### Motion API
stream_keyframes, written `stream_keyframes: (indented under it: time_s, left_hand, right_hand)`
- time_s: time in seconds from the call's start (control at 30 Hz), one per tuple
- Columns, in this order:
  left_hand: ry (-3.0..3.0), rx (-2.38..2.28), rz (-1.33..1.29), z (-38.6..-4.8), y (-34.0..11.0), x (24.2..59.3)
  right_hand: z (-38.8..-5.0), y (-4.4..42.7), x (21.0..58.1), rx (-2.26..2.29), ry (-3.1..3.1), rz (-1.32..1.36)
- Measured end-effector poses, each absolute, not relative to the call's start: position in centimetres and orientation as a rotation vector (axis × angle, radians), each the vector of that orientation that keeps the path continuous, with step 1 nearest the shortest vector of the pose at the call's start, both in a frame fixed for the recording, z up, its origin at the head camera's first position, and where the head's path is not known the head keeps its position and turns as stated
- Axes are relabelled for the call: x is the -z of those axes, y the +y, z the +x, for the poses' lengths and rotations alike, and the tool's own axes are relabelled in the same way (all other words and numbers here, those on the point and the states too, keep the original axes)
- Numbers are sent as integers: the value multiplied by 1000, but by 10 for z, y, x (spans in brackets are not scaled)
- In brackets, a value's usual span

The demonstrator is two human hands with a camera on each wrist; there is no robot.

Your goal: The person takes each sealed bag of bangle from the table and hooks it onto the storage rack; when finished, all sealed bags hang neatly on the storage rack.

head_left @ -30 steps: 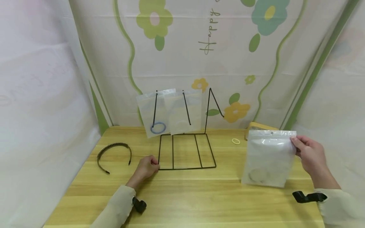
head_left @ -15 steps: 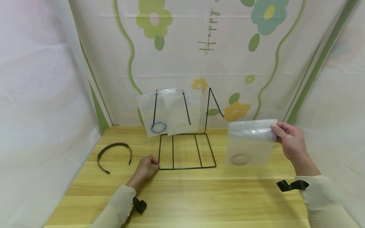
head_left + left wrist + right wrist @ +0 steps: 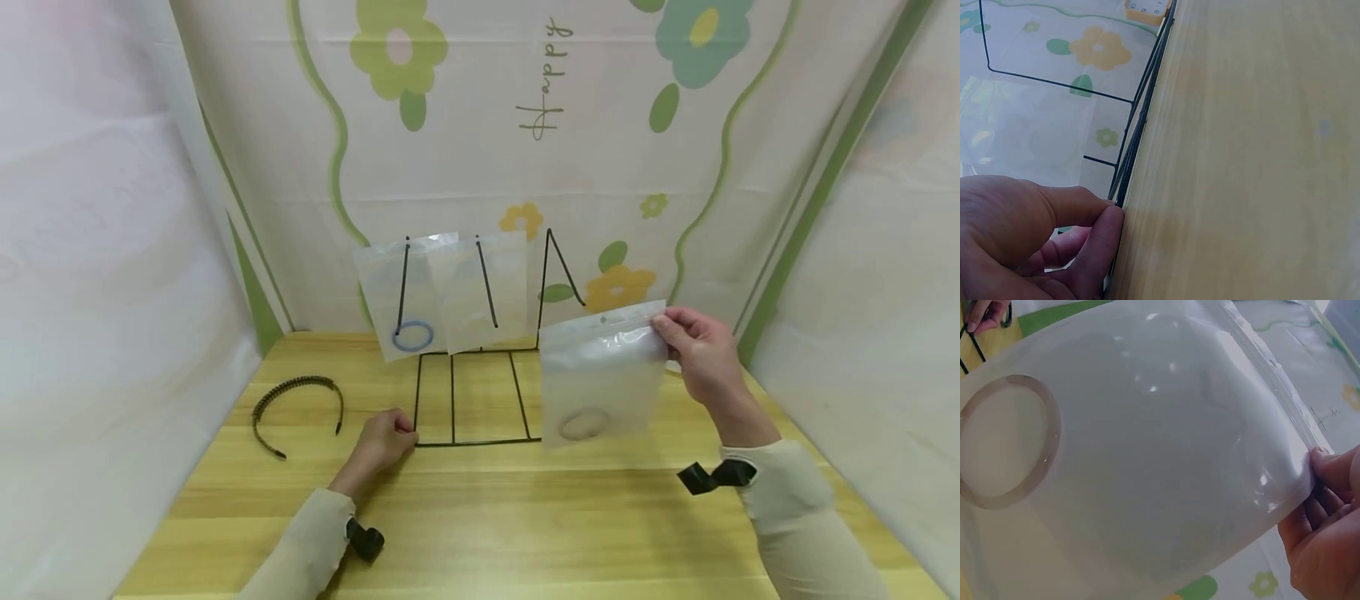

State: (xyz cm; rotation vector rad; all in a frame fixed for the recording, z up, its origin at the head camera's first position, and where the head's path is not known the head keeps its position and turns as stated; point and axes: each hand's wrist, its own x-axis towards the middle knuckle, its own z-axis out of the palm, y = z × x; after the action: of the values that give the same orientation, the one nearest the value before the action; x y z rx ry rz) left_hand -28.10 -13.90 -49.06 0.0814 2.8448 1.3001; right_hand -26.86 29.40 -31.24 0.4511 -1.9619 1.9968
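My right hand [image 3: 701, 350] pinches the top right corner of a translucent zip bag [image 3: 603, 367], which hangs down over the right end of a black wire rack [image 3: 452, 400]. Inside the bag lies a pale brownish ring [image 3: 1052, 425]. At the rack's front left corner, my left hand [image 3: 381, 442] pinches the wire between thumb and fingers. Two similar bags hang on the rack's left and middle hooks: the left bag [image 3: 375, 283] contains a blue ring [image 3: 429, 332], while the contents of the middle bag [image 3: 516, 292] are too faint to tell. The right hook [image 3: 567, 271] carries no bag.
A dark coiled headband [image 3: 296, 382] lies on the wooden table [image 3: 480, 525], left of the rack. A yellow-edged device with number keys [image 3: 1145, 11] shows at the back in the left wrist view. A patterned curtain [image 3: 465, 150] stands behind the table.
My right hand has carried the bag leftward and a little upward, from the table's right side to the rack's right end. The left hand has stayed on the rack corner.
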Motion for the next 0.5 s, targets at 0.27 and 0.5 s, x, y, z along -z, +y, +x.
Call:
stream_keyframes:
  time_s: [0.27, 0.5]
  left_hand:
    - [2861, -1308, 89, -280, -139, 489]
    - [2867, -1298, 92, -281, -140, 490]
  right_hand:
    - [-274, 273, 301, -2012, -1965, 432]
    - [-281, 269, 302, -2009, -1974, 393]
